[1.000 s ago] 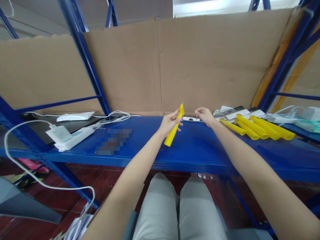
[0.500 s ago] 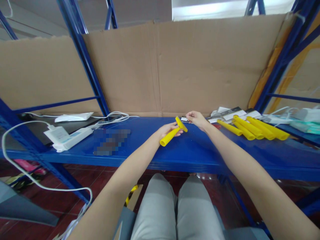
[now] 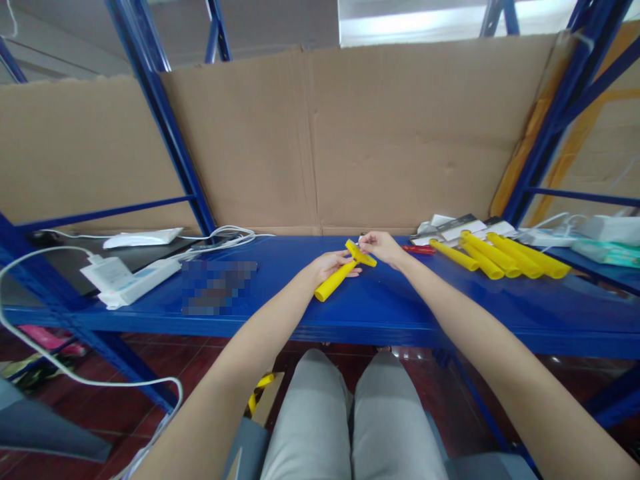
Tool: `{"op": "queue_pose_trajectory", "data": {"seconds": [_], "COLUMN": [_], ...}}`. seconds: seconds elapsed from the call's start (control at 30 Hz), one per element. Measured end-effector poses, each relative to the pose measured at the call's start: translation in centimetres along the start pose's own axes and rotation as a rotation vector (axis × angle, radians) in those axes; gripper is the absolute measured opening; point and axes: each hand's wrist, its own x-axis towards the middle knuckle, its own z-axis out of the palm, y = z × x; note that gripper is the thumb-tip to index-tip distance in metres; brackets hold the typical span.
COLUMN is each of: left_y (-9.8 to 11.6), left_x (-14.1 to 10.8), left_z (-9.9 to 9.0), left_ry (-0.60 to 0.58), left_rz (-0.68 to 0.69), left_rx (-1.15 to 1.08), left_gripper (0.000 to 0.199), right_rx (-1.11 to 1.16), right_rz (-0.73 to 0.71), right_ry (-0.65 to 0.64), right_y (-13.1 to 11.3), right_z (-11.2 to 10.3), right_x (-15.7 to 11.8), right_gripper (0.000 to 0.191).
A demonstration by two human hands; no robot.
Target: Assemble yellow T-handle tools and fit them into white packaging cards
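My left hand [image 3: 330, 263] is closed around a yellow T-shaped scraper [image 3: 336, 279], gripping it just below its crosswise head. The hollow round end of its handle points toward me and down to the left. My right hand [image 3: 381, 248] is pinched at the far right of the scraper's head. A small pale, shiny bit shows by its fingertips, too small to make out. Right of that hand, a slim red object [image 3: 419, 250] lies on the blue shelf [image 3: 280, 300]. Several yellow handles [image 3: 500, 253] lie side by side farther right.
Small black-and-white packets [image 3: 457, 228] lie behind the handles. On the left are a white power strip [image 3: 143, 279] with a plugged-in charger [image 3: 106, 270], loose white cables [image 3: 233, 235] and a blurred-out dark object [image 3: 220, 287]. A cardboard sheet [image 3: 400, 133] stands along the back.
My right hand has moved left, closer to the scraper's head, which has turned slightly in my left hand. More of the red object now shows. The view has shifted a little.
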Motion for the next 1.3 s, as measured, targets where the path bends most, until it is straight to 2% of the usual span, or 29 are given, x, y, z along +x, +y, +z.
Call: {"op": "queue_pose_trajectory", "data": {"seconds": [0.27,0.5,0.67,0.83,1.07,1.3], "left_y": [-0.4,-0.2,-0.2,-0.1,0.0,-0.1], "left_x": [1.3,0.2,-0.1,-0.4,-0.4,-0.2], "left_z": [-0.7,0.6,0.9,1.2,1.3,0.8], "left_ry": [0.017,0.052,0.041,0.046,0.027,-0.009], "left_rz": [0.031,0.047,0.063,0.074,0.067,0.077], "left_rx": [-0.014,0.017,0.052,0.071,0.091,0.088], "left_gripper": [0.039,0.033,0.028,0.022,0.02,0.02], "right_rx": [-0.06,-0.102,-0.112,-0.043,0.134,0.132], "right_rz": [-0.086,-0.16,-0.187,-0.164,-0.034,-0.008], "right_ry": [-0.009,-0.028,-0.024,-0.036,-0.072,-0.09], "right_y": [1.1,1.5,1.7,1.7,1.6,1.3], "right_z": [0.6,0.8,0.7,0.5,0.2,0.0], "right_x": [0.0,0.0,0.1,-0.1,-0.3,-0.6], "right_gripper": [0.015,0.01,0.01,0.016,0.027,0.023]}}
